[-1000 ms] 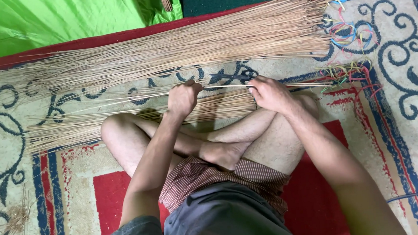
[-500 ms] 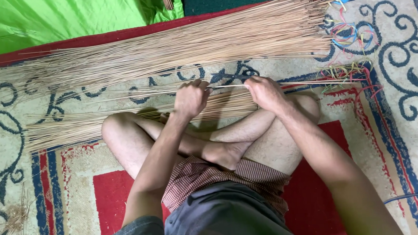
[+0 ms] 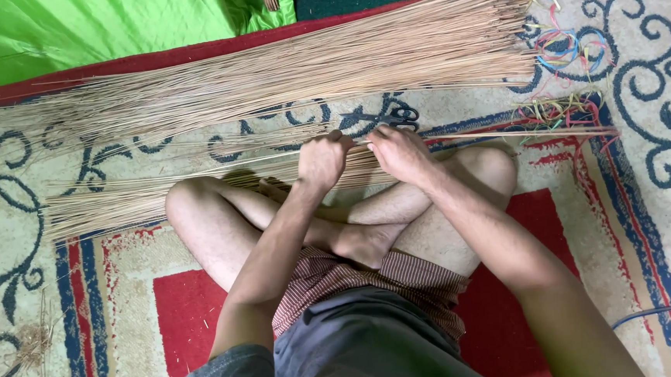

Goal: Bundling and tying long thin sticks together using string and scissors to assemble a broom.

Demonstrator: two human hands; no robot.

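Note:
I sit cross-legged on a patterned carpet point(image 3: 644, 162). My left hand point(image 3: 323, 160) and my right hand point(image 3: 399, 152) are close together, both closed around a few thin tan sticks point(image 3: 503, 135) that run left to right in front of my knees. A smaller bundle of sticks point(image 3: 127, 201) lies just under my hands, across my shins. A large pile of long thin sticks point(image 3: 305, 66) lies farther away on the carpet. Black scissors point(image 3: 393, 120) rest on the carpet just beyond my right hand.
Coloured ribbon scraps point(image 3: 563, 46) lie at the right ends of the stick piles. A bright green cloth point(image 3: 93, 29) covers the floor at the top left. A small tuft of dry fibre point(image 3: 31, 347) lies at the lower left.
My hands have slid toward each other along the held sticks; the left moved right and the right moved left. The sticks now reach farther right.

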